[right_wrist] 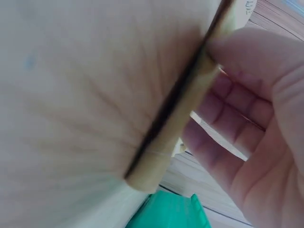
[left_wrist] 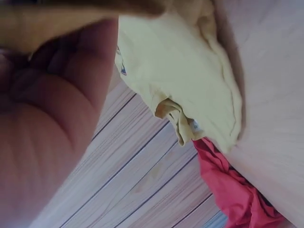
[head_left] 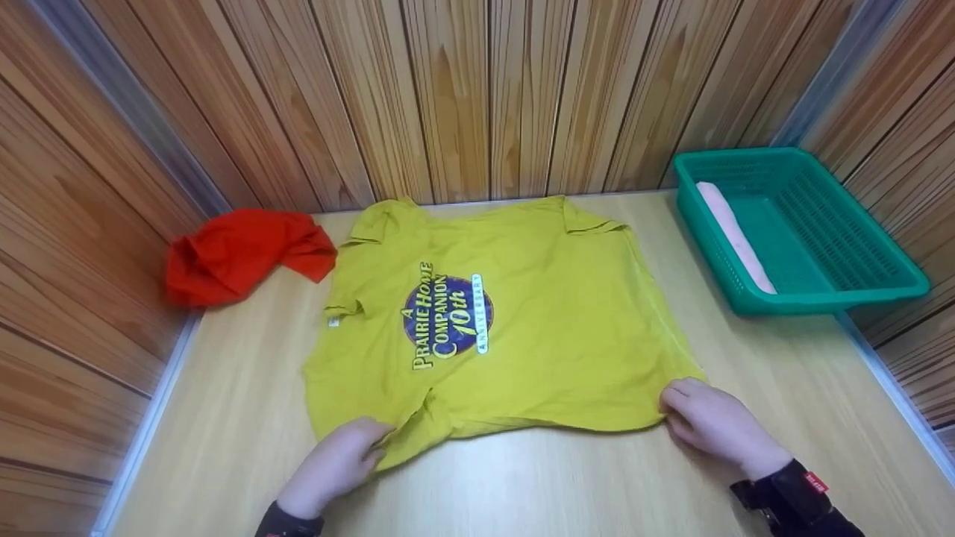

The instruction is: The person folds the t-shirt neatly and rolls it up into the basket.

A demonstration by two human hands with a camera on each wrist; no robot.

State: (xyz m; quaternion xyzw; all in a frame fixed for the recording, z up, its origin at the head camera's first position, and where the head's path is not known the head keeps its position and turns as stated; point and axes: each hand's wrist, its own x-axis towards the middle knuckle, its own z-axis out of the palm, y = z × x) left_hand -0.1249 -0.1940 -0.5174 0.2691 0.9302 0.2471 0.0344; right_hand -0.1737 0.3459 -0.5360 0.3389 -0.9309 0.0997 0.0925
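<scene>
A yellow T-shirt (head_left: 567, 321) lies spread on the table, its purple printed logo facing up and its neckline with a small label to the left. My left hand (head_left: 336, 462) pinches the cloth at the near left, by the sleeve, where a fold rises. In the left wrist view, the left hand (left_wrist: 52, 114) is large and close, with cloth over its fingertips. At the near right corner my right hand (head_left: 716, 425) pinches the hem. The right wrist view shows the right hand's thumb (right_wrist: 251, 52) on the hem edge, fingers behind it.
A crumpled red cloth (head_left: 231, 257) lies at the left, close to the shirt's far left side. At the right stands a green plastic basket (head_left: 828, 302) holding a rolled pale pink cloth (head_left: 735, 235). Wood-patterned panels (head_left: 477, 97) enclose the table at the back and sides.
</scene>
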